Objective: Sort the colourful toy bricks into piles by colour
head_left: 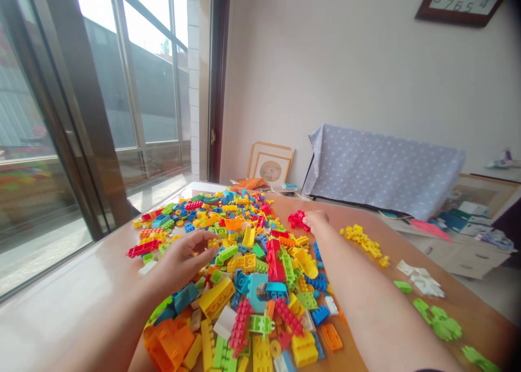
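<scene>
So there's this huge mixed heap of colourful plastic building bricks (249,262) spread over the brown desk (358,216), mostly between the two arms and running out past both hands. Reds, blues, greens, oranges, yellows, all jumbled together.

The left hand (195,248) hovers over the left part of it, fingers half curled and thumb apart, right by a small yellow plastic brick (212,243). Can't tell from here if it's actually pinching that one or just next to it. The right hand (317,220) is reaching out to a little clump of knobbly red plastic pieces (298,220) just off the heap. Its fingertips look to be touching them, but they're mostly hidden, so no clue whether it's gripping or letting go.

Over to the right of that hand it's way tidier: a cluster of small yellow plastic bricks (362,243), then nearer the body some white plastic pieces (421,279), then a few bright green plastic pieces (443,322). Each bunch is one colour, apart from the others. I'd call it early days tbh, since those bunches are tiny next to the jumble between the arms, which has loads of yellow and green in it.
</scene>
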`<state>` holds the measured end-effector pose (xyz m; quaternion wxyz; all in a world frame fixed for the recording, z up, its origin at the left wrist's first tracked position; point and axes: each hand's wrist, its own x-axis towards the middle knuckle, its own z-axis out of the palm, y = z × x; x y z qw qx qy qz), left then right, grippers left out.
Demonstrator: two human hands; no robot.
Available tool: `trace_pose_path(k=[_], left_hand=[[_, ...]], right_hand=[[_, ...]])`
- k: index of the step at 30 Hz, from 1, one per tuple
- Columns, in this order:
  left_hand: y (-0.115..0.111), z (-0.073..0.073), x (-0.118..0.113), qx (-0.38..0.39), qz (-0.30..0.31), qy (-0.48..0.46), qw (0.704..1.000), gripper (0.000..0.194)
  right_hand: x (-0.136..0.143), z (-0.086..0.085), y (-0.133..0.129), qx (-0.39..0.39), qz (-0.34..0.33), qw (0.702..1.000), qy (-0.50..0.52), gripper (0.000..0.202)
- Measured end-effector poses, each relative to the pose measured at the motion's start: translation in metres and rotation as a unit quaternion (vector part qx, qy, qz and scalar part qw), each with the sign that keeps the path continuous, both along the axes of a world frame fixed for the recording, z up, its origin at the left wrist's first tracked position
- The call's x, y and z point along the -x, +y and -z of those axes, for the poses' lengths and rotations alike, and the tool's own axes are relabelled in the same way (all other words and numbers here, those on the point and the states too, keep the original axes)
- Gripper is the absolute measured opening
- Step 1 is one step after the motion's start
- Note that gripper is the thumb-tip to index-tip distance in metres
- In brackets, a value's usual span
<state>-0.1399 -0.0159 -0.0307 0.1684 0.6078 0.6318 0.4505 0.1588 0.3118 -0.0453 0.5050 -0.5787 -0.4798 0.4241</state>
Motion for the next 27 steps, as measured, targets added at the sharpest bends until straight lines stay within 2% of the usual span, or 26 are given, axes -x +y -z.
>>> trace_pose_path(k=[3,6,10,15,18,21,24,27], left_hand=[[-0.001,-0.002,-0.002,-0.016,0.0,0.029,0.999,0.036],[-0.003,-0.006,-0.008,-0.034,-0.008,0.028,0.999,0.033],[-0.005,-0.009,-0.012,-0.057,-0.01,0.007,0.998,0.021],[-0.007,-0.012,-0.012,-0.06,-0.002,0.039,0.997,0.018],[-0.01,-0.014,-0.011,-0.061,-0.003,0.056,0.997,0.026],[-0.01,-0.014,-0.007,-0.05,0.001,0.047,0.998,0.033],[-0.009,-0.016,0.0,-0.034,0.001,0.028,0.999,0.041],[-0.009,-0.021,0.002,-0.026,-0.026,0.033,0.999,0.049]], right_hand=[[0.006,-0.006,-0.014,0.018,0.008,1.0,0.002,0.02],[0.021,-0.019,-0.035,-0.017,-0.019,1.0,0.017,0.011],[0.049,-0.044,-0.08,-0.069,-0.112,0.991,0.037,0.012],[0.064,-0.063,-0.163,-0.097,-0.257,0.961,0.029,0.021],[0.057,-0.062,-0.215,-0.091,-0.308,0.947,0.009,0.023],[0.041,-0.054,-0.255,-0.085,-0.352,0.932,-0.005,0.02],[0.021,-0.043,-0.28,-0.09,-0.367,0.926,-0.028,0.017],[-0.001,-0.031,-0.291,-0.107,-0.342,0.932,-0.051,0.016]])
